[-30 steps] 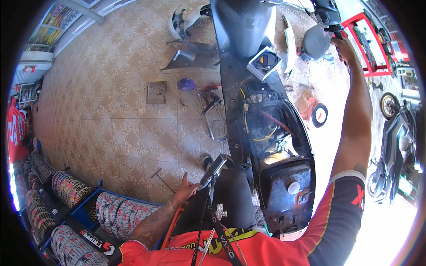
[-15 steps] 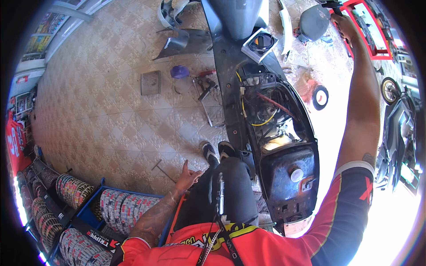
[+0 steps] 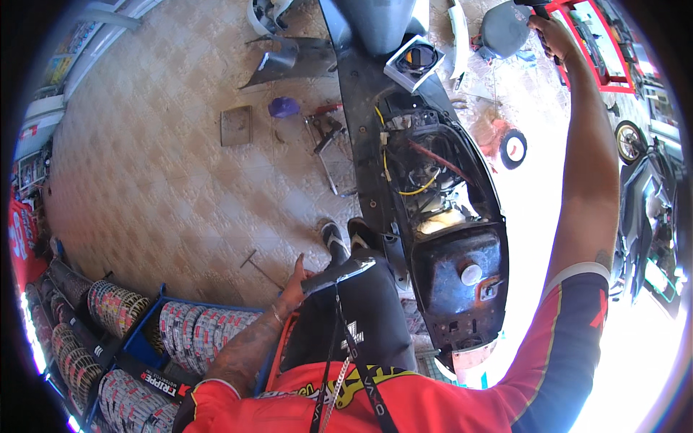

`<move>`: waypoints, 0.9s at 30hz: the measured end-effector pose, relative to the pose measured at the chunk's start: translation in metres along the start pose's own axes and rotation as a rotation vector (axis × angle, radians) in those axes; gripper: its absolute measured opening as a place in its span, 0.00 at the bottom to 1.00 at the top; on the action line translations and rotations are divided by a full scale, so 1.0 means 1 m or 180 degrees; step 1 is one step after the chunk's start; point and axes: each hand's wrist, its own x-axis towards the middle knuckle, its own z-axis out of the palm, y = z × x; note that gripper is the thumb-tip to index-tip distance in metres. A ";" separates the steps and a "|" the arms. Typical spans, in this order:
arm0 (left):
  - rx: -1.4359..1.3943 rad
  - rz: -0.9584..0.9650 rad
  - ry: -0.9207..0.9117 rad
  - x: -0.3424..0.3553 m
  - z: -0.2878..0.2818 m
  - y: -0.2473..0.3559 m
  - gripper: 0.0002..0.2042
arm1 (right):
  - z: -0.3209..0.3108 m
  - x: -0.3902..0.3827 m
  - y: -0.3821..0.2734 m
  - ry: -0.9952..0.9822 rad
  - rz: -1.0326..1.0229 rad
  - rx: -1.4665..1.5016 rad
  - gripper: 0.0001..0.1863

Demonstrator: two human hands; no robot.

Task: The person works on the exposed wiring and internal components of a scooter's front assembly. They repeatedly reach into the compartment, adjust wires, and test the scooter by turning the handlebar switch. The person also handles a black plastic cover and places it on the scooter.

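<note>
My right arm reaches far up to the right, and my right hand (image 3: 554, 37) is closed round a black handle (image 3: 537, 6), whose upper part the top edge cuts off. Beside it lies a grey rounded panel (image 3: 505, 30). At my thigh, my left hand (image 3: 294, 286) has a finger or thumb stretched upward; its other fingers are partly hidden. A dark, shiny-ended piece (image 3: 339, 276) on my neck lanyard (image 3: 350, 335) hangs tilted right next to it. In front of me to the right stands a stripped scooter body (image 3: 426, 187), with wiring exposed and a dark fuel tank (image 3: 460, 267).
An open white box (image 3: 413, 63) rests on the scooter. On the tiled floor lie a metal tray (image 3: 236, 125), a purple object (image 3: 284, 107), tools (image 3: 328, 137), body panels (image 3: 289, 61) and a small wheel (image 3: 513, 149). Tyres (image 3: 206, 328) fill a blue rack; a motorcycle (image 3: 650, 209) stands right.
The lanyard's end piece has swung up and left, from hanging over my lap to beside my left hand. The view has shifted slightly. My right hand keeps its grip on the black handle.
</note>
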 end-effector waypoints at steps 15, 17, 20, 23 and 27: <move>-0.0799 -0.0304 0.0264 -0.016 -0.036 -0.056 0.48 | 0.021 0.013 -0.028 0.0735 -0.0336 -0.1134 0.28; -0.0745 -0.0194 0.0303 -0.017 -0.034 -0.061 0.49 | 0.024 0.032 -0.027 0.0812 -0.0065 -0.0837 0.27; -0.0937 -0.0282 0.0234 -0.020 -0.025 -0.063 0.49 | 0.017 0.046 -0.010 0.0327 0.0336 -0.0697 0.27; -0.0891 -0.0047 0.0116 -0.019 -0.012 -0.061 0.48 | 0.013 0.049 0.009 0.0469 0.0062 -0.1148 0.27; -0.1233 0.0152 -0.0085 0.000 0.001 -0.043 0.46 | 0.004 0.045 0.008 0.0433 -0.0069 -0.1203 0.27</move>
